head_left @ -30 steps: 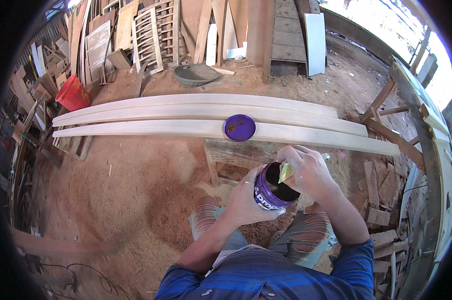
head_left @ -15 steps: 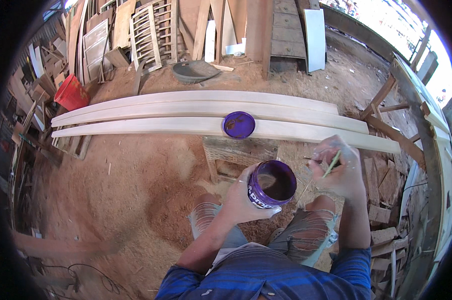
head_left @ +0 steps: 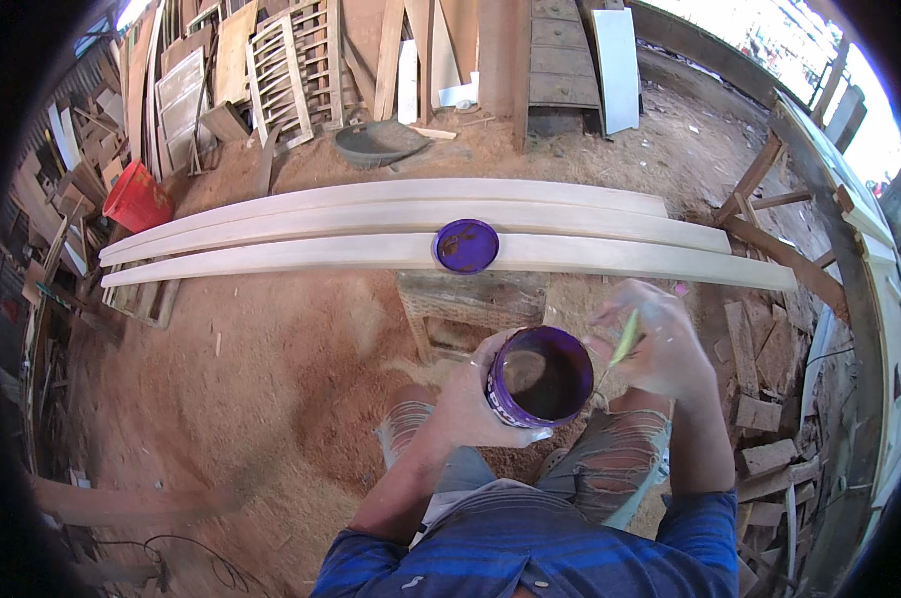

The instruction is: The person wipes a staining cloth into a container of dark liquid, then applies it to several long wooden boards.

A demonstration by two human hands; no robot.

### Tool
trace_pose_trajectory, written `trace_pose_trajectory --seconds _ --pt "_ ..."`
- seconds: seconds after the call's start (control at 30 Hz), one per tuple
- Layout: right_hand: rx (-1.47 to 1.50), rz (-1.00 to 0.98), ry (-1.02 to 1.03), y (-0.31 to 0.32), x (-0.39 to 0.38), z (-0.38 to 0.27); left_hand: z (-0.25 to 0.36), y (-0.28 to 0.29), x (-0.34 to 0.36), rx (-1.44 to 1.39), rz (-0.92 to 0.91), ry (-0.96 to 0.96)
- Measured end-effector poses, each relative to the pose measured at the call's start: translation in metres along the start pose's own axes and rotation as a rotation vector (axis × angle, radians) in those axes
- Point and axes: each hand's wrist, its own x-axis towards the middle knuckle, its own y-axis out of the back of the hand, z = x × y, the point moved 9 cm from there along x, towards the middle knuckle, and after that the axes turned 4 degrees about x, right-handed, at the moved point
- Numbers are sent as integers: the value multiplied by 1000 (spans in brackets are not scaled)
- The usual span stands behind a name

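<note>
My left hand [head_left: 477, 404] is wrapped round a purple plastic tub [head_left: 505, 399], which is tilted so its mouth faces up. Brownish material lies inside the tub; how full it is I cannot tell. To the right of the tub, my right hand [head_left: 660, 344] is closed round a thin yellow-green stick [head_left: 626, 337], blurred by motion. Its lower tip points down toward the tub's rim. The tub's purple lid [head_left: 467, 247], smeared brown on its upturned face, rests on the nearest of the pale boards [head_left: 321, 255].
Several long pale boards lie side by side, borne near the middle by a worn stool [head_left: 470, 304]. Wood offcuts [head_left: 759, 411] are piled at the right beside a wooden frame [head_left: 819, 284]. A red bucket [head_left: 138, 197] and a dark shallow basin [head_left: 379, 145] stand beyond the boards.
My right hand has shifted slightly left and turned, bringing the stick closer to the tub. The tub has tipped slightly in my left hand. The whole view has shifted a little.
</note>
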Motion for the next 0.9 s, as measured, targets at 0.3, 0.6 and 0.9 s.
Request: trace_pose_trajectory --seconds 0.3,0.6,0.9 --pt "-127 -137 441 -52 18 -45 2 -7 1 -95 -67 0" --pt "-246 -111 497 -51 12 -47 7 -1 3 -2 -46 -6" --pt "-51 0 421 -24 22 -59 9 0 6 26 -61 8"
